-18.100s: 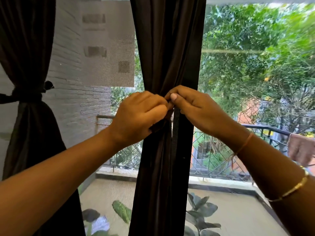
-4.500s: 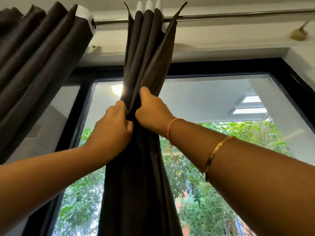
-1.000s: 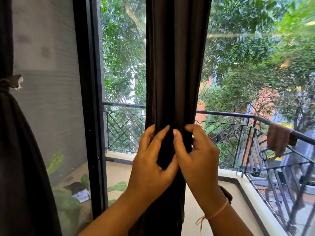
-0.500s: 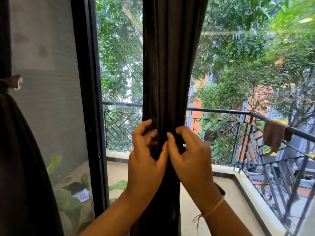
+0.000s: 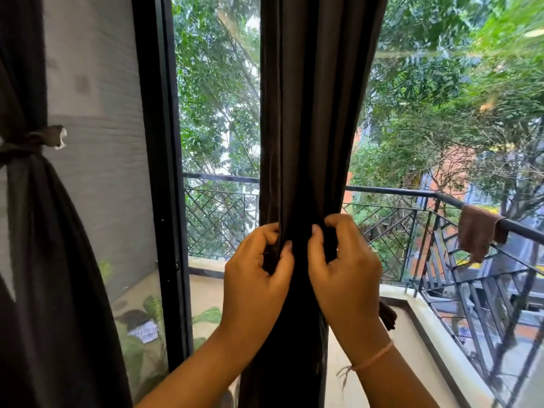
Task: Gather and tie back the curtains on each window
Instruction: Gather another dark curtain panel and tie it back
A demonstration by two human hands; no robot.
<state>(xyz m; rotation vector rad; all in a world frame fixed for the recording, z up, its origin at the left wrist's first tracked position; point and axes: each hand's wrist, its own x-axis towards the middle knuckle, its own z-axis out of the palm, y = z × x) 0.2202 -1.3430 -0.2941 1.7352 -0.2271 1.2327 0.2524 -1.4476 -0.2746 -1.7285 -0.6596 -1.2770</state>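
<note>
A dark brown curtain (image 5: 315, 113) hangs gathered in a narrow column in front of the window glass at the centre. My left hand (image 5: 256, 278) grips its folds from the left, thumb and fingers curled into the cloth. My right hand (image 5: 344, 275) grips the same bunch from the right at the same height. A dark strap end (image 5: 388, 316) hangs behind my right wrist. At the far left a second dark curtain (image 5: 44, 260) hangs tied back with a knotted band (image 5: 38, 139).
A black window frame post (image 5: 160, 172) stands between the two curtains. Beyond the glass lies a balcony with a black metal railing (image 5: 412, 207), and a brown cloth (image 5: 478, 234) is draped over the rail at the right. Trees fill the background.
Both hands have curled tighter into the middle curtain's folds, the fingers bunching the cloth inward. Earlier the hands worked higher up near the rod, then came down to this height.
</note>
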